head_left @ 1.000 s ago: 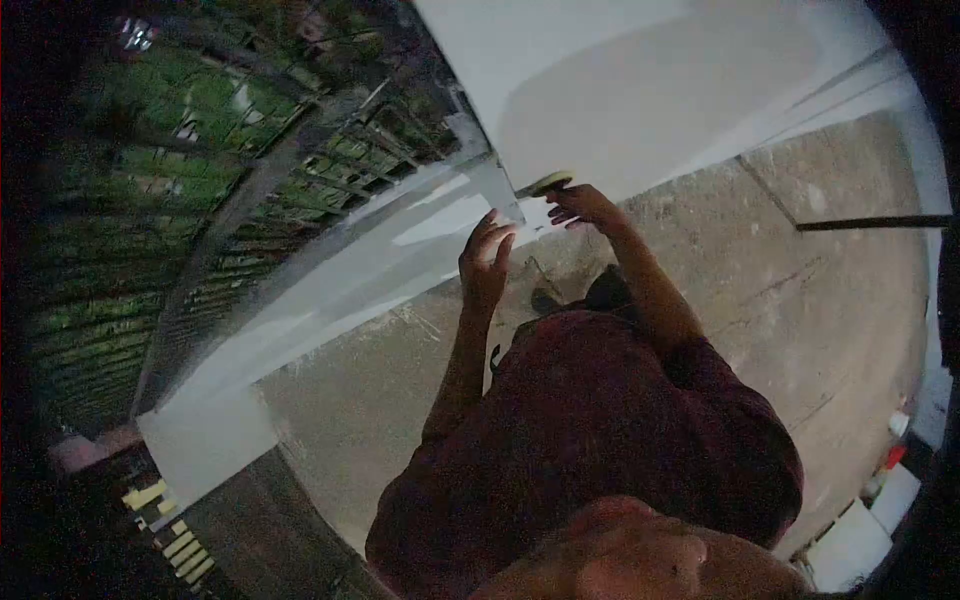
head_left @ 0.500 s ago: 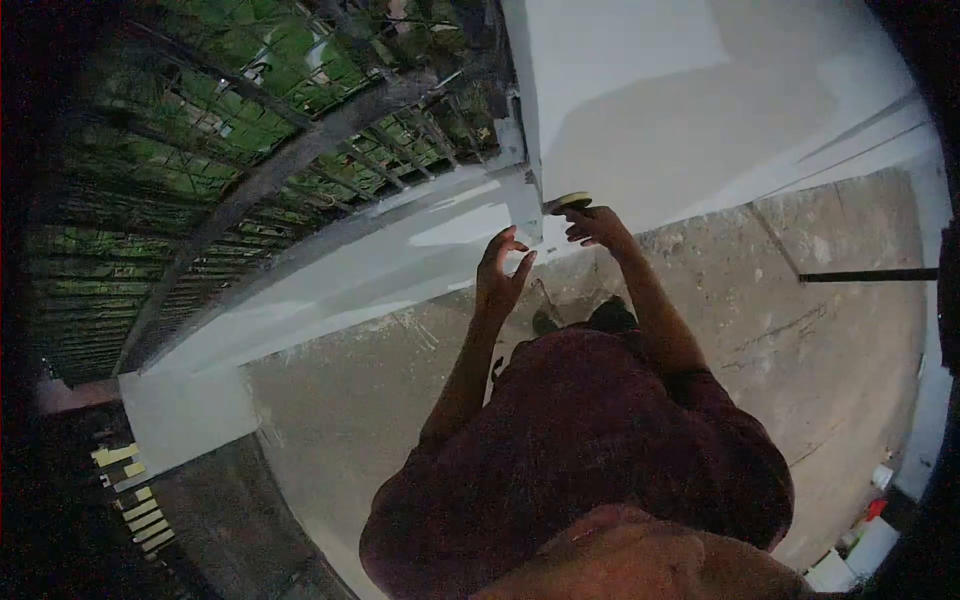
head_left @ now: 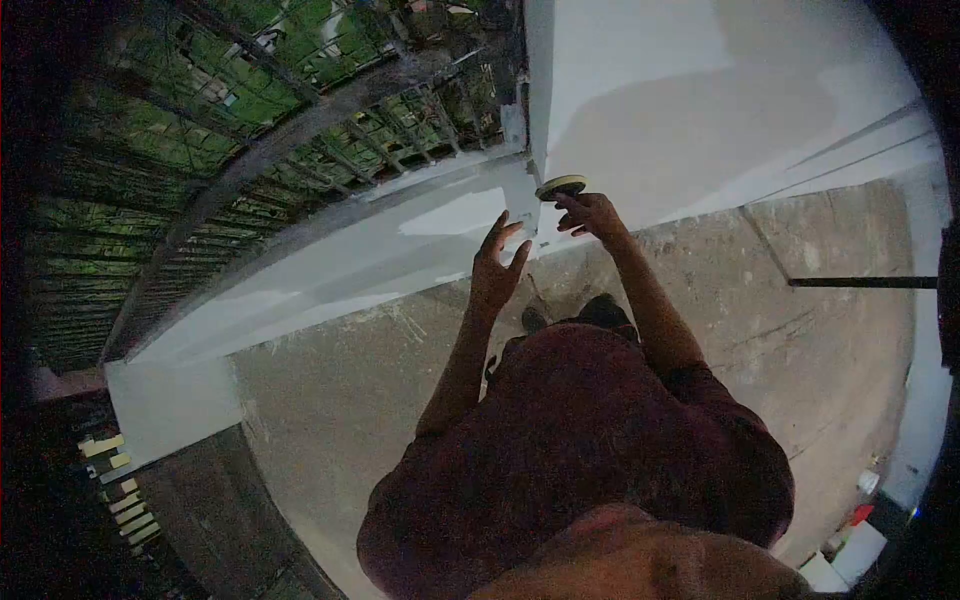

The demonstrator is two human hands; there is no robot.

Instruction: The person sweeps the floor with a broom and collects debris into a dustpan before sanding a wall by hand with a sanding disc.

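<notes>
In the head view, my right hand (head_left: 588, 216) grips a round, dark disc with a pale yellow rim (head_left: 562, 187). The disc is up by the corner where two white walls meet; its exact kind is unclear. Beside it on the left, my left hand (head_left: 499, 265) is raised with thumb and fingers apart and nothing between them. Behind that hand stands the low white wall (head_left: 350, 270), with brighter white patches on its face. A taller wall (head_left: 680, 130) with a greyish patch rises on the right, close to the disc.
A metal railing (head_left: 260, 140) tops the low wall, with greenery beyond. The concrete floor (head_left: 330, 420) is scuffed and spotted. A dark bar (head_left: 865, 283) juts in at the right. Small white and red items (head_left: 862, 515) lie at the lower right. My shoes (head_left: 605, 312) show below my hands.
The disc has moved slightly up and left, and more of its face shows. My left hand has shifted a little left, its fingers still apart. The whole view has swung slightly.
</notes>
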